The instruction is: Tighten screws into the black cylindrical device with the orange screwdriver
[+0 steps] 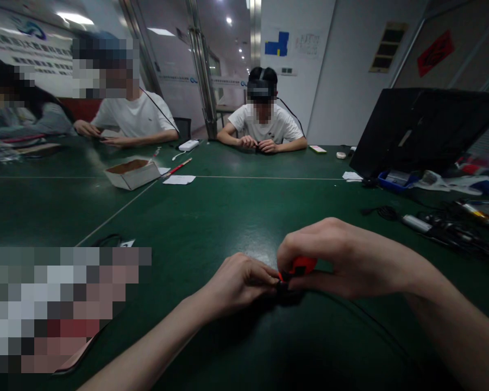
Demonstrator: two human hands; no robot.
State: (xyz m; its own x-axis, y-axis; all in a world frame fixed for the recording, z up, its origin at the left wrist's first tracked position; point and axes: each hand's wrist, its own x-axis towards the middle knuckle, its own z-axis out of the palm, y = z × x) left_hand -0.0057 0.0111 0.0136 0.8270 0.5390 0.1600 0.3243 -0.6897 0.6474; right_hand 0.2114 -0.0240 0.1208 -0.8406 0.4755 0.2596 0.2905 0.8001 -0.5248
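Both my hands meet low over the green table (236,217), near its front edge. My right hand (342,260) is closed around a small orange-red object (303,265) with a black part at its left end. My left hand (240,282) pinches that black end with thumb and fingertips. The two hands touch each other at the object. Most of the object is hidden by my fingers. A thin dark cable runs from under my right hand toward the lower right.
An open cardboard box (132,172) and paper slips lie at the far left centre. A black laptop (424,130) and a tangle of cables and tools (452,228) fill the right side. Three other people sit along the far edge. A blurred patch covers the lower left.
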